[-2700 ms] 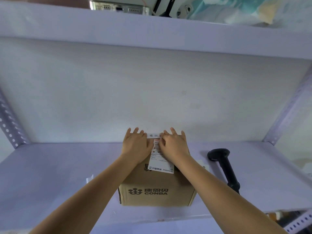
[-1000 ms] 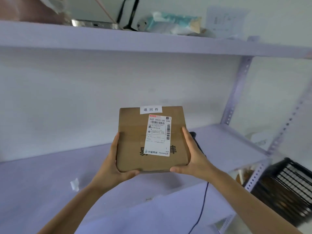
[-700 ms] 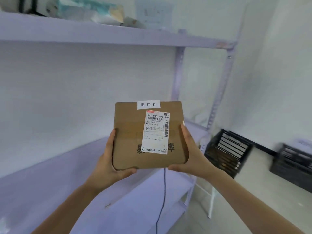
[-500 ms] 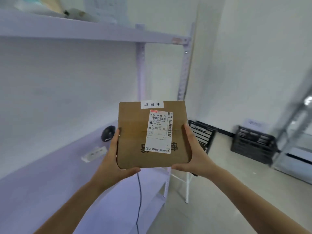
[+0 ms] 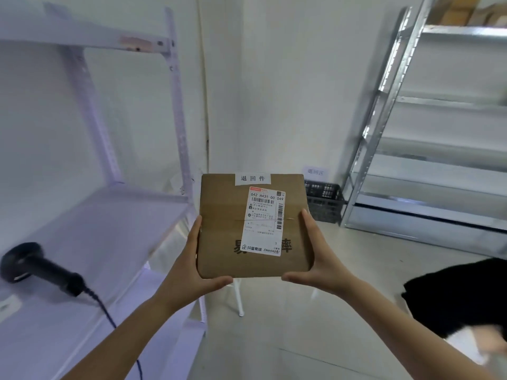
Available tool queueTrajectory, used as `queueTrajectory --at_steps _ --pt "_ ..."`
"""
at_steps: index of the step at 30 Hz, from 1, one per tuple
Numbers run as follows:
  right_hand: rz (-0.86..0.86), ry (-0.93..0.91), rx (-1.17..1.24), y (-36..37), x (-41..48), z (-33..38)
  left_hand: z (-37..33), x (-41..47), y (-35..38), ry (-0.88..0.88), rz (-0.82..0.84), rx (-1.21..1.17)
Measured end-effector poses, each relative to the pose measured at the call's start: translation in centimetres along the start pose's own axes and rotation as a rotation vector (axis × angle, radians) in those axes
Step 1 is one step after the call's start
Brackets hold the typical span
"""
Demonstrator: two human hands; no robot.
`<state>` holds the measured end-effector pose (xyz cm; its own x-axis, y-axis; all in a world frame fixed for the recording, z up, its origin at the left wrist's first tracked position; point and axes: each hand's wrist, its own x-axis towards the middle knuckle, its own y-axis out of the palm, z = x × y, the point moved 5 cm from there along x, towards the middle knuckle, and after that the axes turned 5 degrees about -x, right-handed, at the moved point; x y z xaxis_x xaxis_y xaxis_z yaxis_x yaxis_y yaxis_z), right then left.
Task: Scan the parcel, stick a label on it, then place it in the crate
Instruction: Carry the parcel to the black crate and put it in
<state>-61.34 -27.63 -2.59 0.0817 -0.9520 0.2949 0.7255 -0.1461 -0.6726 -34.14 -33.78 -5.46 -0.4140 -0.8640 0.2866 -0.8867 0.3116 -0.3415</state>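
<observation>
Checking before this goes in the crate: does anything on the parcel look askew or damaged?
Nothing stands out. The parcel looks intact, held level between the left hand and right hand. Both labels lie flat and roughly square.

I've got the parcel (image 5: 227, 229) up between my left hand (image 5: 189, 272) and right hand (image 5: 321, 259), label (image 5: 264, 222) facing me. Black crate (image 5: 325, 201) sits on the floor behind it, beside the metal rack (image 5: 428, 165). Scanner (image 5: 35, 267) lies on the shelf (image 5: 109, 215) at left.
</observation>
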Motion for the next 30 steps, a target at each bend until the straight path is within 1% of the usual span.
queueTrajectory --at_steps 7,17,23,30 --pt "-0.019 0.021 -0.004 -5.5 2.3 -7.5 0.7 7.2 6.7 -0.011 0.021 0.011" --pt "0.023 -0.008 -0.053 -14.0 8.6 -17.3 0.8 17.2 15.3 -0.028 -0.063 -0.002" --pt "0.053 -0.012 -0.019 -15.7 11.1 -21.1 1.5 20.5 17.7 -0.038 -0.087 0.02" --pt "0.094 -0.028 -0.007 -15.7 15.4 -24.1 3.5 24.6 18.3 -0.11 -0.114 0.05"
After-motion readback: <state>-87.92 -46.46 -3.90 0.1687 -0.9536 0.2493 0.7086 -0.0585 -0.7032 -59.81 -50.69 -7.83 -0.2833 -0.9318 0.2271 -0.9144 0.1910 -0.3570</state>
